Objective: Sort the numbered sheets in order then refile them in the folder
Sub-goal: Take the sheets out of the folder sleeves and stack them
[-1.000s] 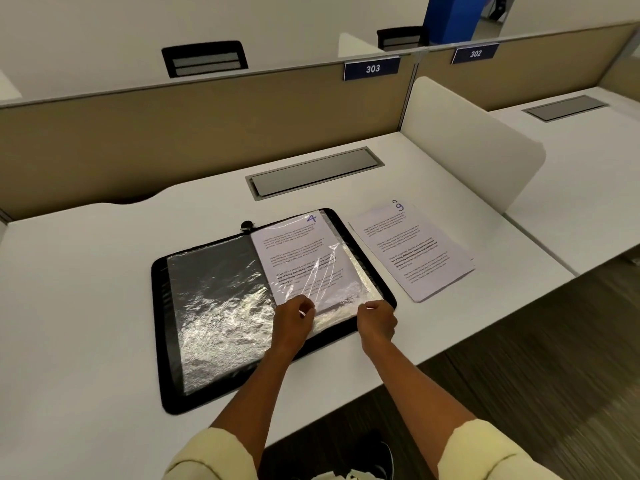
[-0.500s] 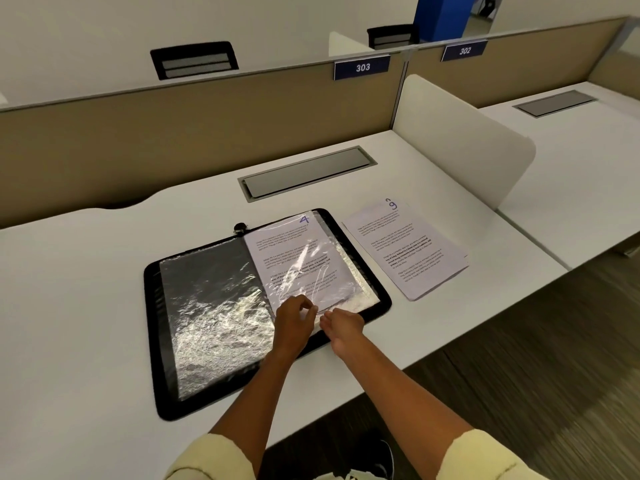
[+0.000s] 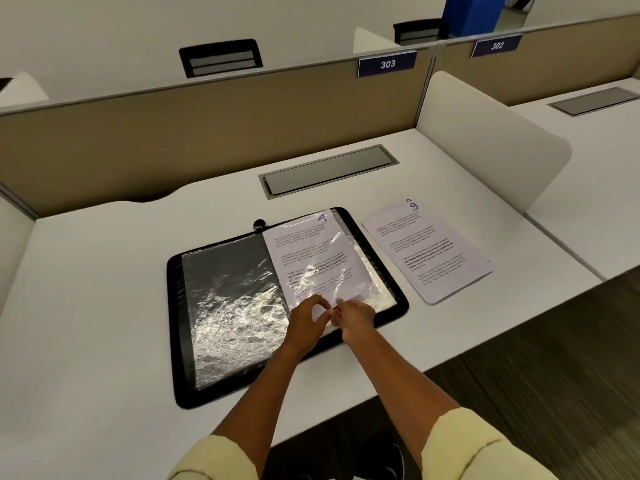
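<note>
**Paper sheet 4 at a clear sleeve, near edge pinched**

Thin white paper, sheet 4 (image 3: 311, 258) lies on the right half of the open black folder (image 3: 180, 327), at a crinkled, glossy plastic sleeve (image 3: 372, 271). Light, limp and likely slippery against film, it is best taken at its near edge. There the left hand (image 3: 304, 323) and right hand (image 3: 356, 318), fingers curled, appear to pinch sheet and sleeve; which layer each holds cannot be told. Sheet 9 (image 3: 427, 251) lies flat just right, on the matte white desk (image 3: 86, 306).

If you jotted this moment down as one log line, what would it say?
folder: open on desk | sheet 4: in right-hand sleeve | left hand, right hand: pinching its near edge | sheet 9: loose beside folder
</note>
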Tool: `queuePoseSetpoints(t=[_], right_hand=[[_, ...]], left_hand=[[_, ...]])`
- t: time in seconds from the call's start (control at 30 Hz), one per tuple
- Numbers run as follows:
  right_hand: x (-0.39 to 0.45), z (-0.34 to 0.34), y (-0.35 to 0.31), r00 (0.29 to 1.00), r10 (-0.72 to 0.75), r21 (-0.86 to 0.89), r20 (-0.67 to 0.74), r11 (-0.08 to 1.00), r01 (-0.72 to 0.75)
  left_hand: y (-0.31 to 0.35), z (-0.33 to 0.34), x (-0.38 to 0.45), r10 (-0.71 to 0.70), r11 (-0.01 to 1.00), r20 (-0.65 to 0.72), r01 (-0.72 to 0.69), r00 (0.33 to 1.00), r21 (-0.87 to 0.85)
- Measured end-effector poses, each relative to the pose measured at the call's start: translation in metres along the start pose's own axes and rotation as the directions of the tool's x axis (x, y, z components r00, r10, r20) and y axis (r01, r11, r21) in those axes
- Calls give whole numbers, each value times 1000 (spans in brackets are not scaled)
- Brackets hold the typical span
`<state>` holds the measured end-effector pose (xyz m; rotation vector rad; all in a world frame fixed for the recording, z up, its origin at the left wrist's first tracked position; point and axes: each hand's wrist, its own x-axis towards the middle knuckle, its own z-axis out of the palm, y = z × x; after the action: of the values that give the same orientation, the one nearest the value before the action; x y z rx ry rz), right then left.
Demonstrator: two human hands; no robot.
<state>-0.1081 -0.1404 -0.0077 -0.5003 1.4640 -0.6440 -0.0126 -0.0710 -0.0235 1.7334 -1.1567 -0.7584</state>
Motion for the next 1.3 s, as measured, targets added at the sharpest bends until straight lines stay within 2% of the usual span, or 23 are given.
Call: queuePoseSetpoints(t=[0.13,0.23,0.3,0.4,0.77,0.83,1.0,1.3], right_hand=[[2,-9,-8,996,-52,50,74,998,49],[-4,-15,-6,997,-80,43,-5,996,80],[-9,-21,1,990,-137,-32,-39,990,136],[-15,-38,13,975,-212,-108,-70,973,204],[-33,-83,62,957,-175,-126,-232,981,149],[-34,-86,65,963,-158,-96,-219,986,140],[-37,-83,59,993,-119,-23,-29,993,118],[-52,-97,72,992,-120,-12,-33,993,119]], left_hand=[[-12,-14,-8,40,995,36,-43,999,89],[-33,-25,-16,3,980,51,-13,999,201],[-44,-28,-22,-38,969,80,17,996,248],[-51,-27,-26,-18,953,91,-11,996,303],[-54,-19,-20,30,904,112,-75,993,421],[-52,-18,-20,22,888,138,-83,990,453],[-46,-16,-23,-14,886,187,-75,982,458],[-45,-19,-31,-21,859,246,-108,969,501]])
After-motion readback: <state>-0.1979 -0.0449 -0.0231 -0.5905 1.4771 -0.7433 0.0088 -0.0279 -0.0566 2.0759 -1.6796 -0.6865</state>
